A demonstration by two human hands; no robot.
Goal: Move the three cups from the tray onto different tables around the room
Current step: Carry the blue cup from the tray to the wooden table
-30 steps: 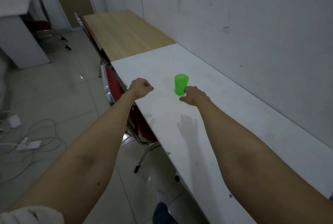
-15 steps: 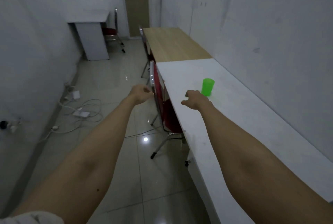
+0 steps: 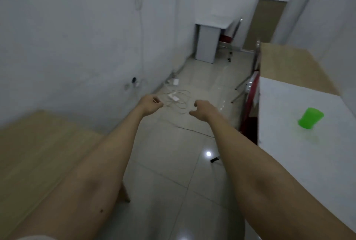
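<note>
A green cup [image 3: 310,117] stands alone on the white table [image 3: 289,133] at the right edge of the view. My right hand [image 3: 202,109] hangs over the floor, well left of that table, fingers loosely curled and holding nothing. My left hand [image 3: 151,103] is out in front at about the same height, fingers curled shut with nothing in them. No tray and no other cup is in sight.
A wooden table [image 3: 38,153] fills the lower left. Another wooden table [image 3: 289,64] continues behind the white one, with a red chair [image 3: 250,95] tucked beside it. Cables and adapters [image 3: 176,98] lie on the tiled floor by the left wall. A white desk [image 3: 210,43] stands far back.
My view has swung left, away from the white table. My right hand has drawn away from the green cup, which stays on the table. A wooden table has come into view at lower left.
</note>
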